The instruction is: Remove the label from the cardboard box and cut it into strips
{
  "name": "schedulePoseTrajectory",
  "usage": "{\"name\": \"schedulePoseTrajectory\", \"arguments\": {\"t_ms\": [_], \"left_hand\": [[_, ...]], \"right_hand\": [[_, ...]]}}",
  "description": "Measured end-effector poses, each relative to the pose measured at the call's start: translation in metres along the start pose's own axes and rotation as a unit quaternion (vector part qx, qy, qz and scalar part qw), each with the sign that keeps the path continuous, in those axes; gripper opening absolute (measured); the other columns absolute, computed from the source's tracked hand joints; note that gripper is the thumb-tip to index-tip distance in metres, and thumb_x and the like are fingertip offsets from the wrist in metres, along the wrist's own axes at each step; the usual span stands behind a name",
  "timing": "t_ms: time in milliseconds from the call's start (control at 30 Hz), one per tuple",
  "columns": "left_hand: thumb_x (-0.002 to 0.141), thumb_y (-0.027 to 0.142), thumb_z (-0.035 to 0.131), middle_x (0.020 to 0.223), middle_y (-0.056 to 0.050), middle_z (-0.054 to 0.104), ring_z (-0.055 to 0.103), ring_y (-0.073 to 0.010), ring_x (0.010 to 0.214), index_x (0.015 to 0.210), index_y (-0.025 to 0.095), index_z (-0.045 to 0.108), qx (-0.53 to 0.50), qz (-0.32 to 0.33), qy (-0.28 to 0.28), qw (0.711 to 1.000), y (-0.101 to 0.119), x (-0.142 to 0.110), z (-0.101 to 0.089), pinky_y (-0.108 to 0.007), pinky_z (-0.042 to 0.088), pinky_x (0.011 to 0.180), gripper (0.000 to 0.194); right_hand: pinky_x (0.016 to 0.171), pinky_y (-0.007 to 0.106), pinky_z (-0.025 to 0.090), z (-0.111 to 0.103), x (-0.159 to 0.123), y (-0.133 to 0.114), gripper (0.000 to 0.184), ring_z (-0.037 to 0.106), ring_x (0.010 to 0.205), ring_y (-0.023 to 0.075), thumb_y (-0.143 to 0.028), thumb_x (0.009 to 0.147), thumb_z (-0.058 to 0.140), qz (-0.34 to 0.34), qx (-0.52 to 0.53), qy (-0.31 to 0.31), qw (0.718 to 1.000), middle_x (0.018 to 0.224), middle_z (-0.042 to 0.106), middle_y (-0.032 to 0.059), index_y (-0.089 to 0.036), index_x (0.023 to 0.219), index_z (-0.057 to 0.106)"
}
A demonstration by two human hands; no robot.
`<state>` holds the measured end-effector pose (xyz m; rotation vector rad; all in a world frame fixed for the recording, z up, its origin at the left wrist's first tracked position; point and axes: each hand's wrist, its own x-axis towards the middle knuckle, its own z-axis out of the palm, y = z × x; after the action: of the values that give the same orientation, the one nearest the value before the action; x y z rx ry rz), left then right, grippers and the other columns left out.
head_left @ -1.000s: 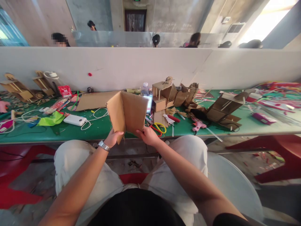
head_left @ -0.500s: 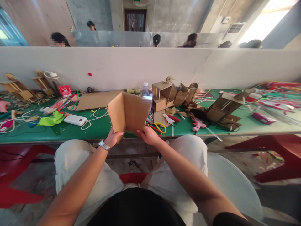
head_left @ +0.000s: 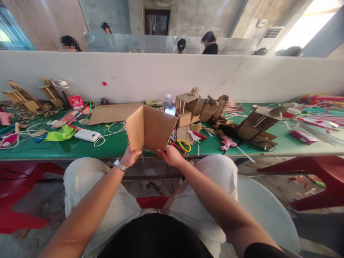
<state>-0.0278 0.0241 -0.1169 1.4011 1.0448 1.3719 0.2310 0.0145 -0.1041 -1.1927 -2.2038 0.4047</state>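
A folded piece of brown cardboard [head_left: 158, 129] stands upright between my hands, creased down the middle into two panels. My left hand [head_left: 130, 156] grips the lower edge of its left panel, thumb on the inner face. On the right panel's lower edge my right hand [head_left: 171, 156] is closed, its fingers partly hidden behind the board. Just right of the cardboard lie scissors with yellow and red handles [head_left: 185, 145]. A clear bottle with a white cap [head_left: 167, 98] stands behind it, partly covered.
A flat cardboard sheet [head_left: 114, 113] and a white power bank [head_left: 87, 135] with a cable lie left on the green table [head_left: 61, 152]. Cardboard models [head_left: 185, 102] stand at centre right, near a pink glue gun [head_left: 228, 142]. A low white partition [head_left: 150, 77] runs behind.
The right cardboard panel has swung slightly outward, so the fold is a bit wider. Both hands keep their hold. Beyond the partition, one person's head and shoulders have shifted left and higher.
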Motion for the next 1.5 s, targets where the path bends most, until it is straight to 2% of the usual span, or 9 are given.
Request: {"name": "schedulePoseTrajectory", "arguments": {"t_ms": [233,467,700,900,1100,1300,1500], "left_hand": [[0.062,0.041,0.080,0.100,-0.010,0.079,0.071,-0.0370,0.108,0.098,0.023,0.073,0.009,0.006,-0.008,1.000,-0.005,-0.001,-0.002,-0.054,0.052,0.108,0.041],[0.063,0.040,0.078,0.106,-0.011,0.079,0.069,-0.0376,0.114,0.117,0.021,0.070,0.004,0.006,-0.021,1.000,-0.001,-0.002,0.000,-0.055,0.050,0.109,0.058],[0.058,0.039,0.078,0.109,-0.010,0.078,0.071,-0.0360,0.105,0.117,0.022,0.068,-0.016,-0.011,-0.016,1.000,0.004,-0.003,0.004,-0.052,0.051,0.105,0.063],[0.058,0.036,0.078,0.097,-0.008,0.076,0.069,-0.0358,0.105,0.113,0.021,0.069,-0.033,-0.020,0.006,0.999,0.003,-0.003,0.006,-0.051,0.050,0.102,0.058],[0.057,0.033,0.078,0.093,-0.007,0.075,0.068,-0.0338,0.101,0.094,0.021,0.071,-0.044,-0.025,0.031,0.998,-0.002,0.003,0.006,-0.048,0.050,0.100,0.040],[0.056,0.031,0.077,0.100,-0.007,0.076,0.069,-0.0329,0.102,0.099,0.021,0.070,-0.068,-0.035,0.052,0.996,0.004,0.002,0.010,-0.047,0.051,0.099,0.045],[0.054,0.028,0.077,0.102,-0.006,0.077,0.069,-0.0342,0.108,0.095,0.022,0.069,-0.088,-0.036,0.055,0.994,0.014,0.001,0.015,-0.046,0.051,0.102,0.042]], "right_hand": [[0.066,0.027,0.041,-0.002,0.000,-0.002,0.022,0.068,0.074,0.0198,-0.028,0.105,0.058,-0.010,-0.002,-0.004,1.000,0.079,0.073,0.0065,-0.019,0.086,0.065],[0.067,0.027,0.040,-0.005,0.001,-0.003,0.024,0.068,0.075,0.0202,-0.028,0.105,0.057,-0.007,-0.006,-0.008,1.000,0.079,0.073,0.0075,-0.019,0.084,0.065],[0.069,0.028,0.043,-0.008,0.001,-0.004,0.022,0.069,0.077,0.0211,-0.029,0.105,0.056,-0.006,0.002,-0.016,1.000,0.084,0.075,0.0078,-0.019,0.091,0.068],[0.074,0.029,0.048,-0.002,0.002,-0.003,0.021,0.072,0.086,0.0234,-0.031,0.106,0.055,0.003,0.014,-0.015,1.000,0.092,0.078,0.0087,-0.019,0.097,0.071],[0.083,0.032,0.052,0.007,0.007,0.000,0.018,0.073,0.103,0.0260,-0.031,0.105,0.057,0.007,0.027,-0.014,1.000,0.113,0.079,0.0119,-0.020,0.109,0.071],[0.079,0.031,0.051,0.002,0.010,0.000,0.020,0.073,0.093,0.0244,-0.035,0.104,0.061,0.024,0.033,-0.007,0.999,0.103,0.079,0.0107,-0.019,0.109,0.071],[0.076,0.031,0.049,0.000,0.010,-0.004,0.021,0.071,0.089,0.0241,-0.038,0.102,0.063,0.036,0.036,0.003,0.999,0.099,0.077,0.0109,-0.018,0.109,0.069]]}}
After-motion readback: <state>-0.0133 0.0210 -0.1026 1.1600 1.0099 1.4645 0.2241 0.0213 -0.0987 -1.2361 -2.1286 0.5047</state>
